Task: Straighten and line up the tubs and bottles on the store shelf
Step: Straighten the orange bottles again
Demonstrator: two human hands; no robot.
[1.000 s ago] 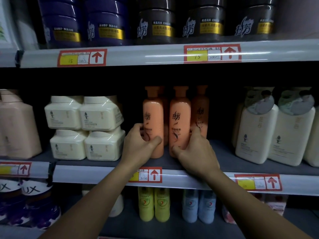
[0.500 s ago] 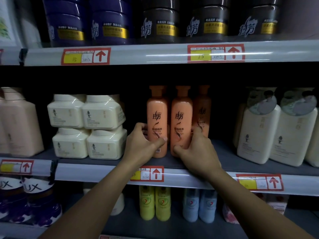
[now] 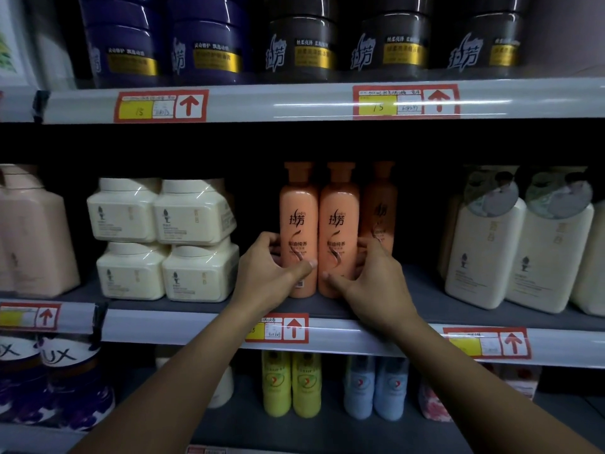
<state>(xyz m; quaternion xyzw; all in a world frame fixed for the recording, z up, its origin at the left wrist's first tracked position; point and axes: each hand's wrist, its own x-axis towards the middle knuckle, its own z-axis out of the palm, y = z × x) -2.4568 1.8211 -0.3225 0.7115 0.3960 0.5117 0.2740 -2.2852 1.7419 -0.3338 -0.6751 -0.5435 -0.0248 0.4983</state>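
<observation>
Both hands are on the orange pair now: the left hand (image 3: 266, 268) wraps the lower part of the left orange bottle (image 3: 298, 224), thumb across its front and fingers curled round its outer side, and the right hand (image 3: 373, 276) does the mirror job on the right orange bottle (image 3: 339, 224), thumb on the front near the base, fingers round the far side. And look at the change from a second ago: back then those two bottles stood slightly apart, the right one turned a touch off square. Now they're pressed shoulder to shoulder, both upright, both labels facing straight out, standing on the middle shelf (image 3: 425, 299) a little behind its front edge. That reads as this pair being just about squared, though neither hand has let go.

Just behind and to the right, a third orange bottle (image 3: 379, 208) sits deeper in shadow, out of line with the front two; it looks like the next candidate for pulling forward. Further left, the stacked cream tubs (image 3: 163, 237) sit two on two, the right-hand ones angled slightly. Off to the right stand the tall cream bottles (image 3: 517, 253), well apart from the orange group. Above, dark tubs (image 3: 301, 44) line the upper shelf.
</observation>
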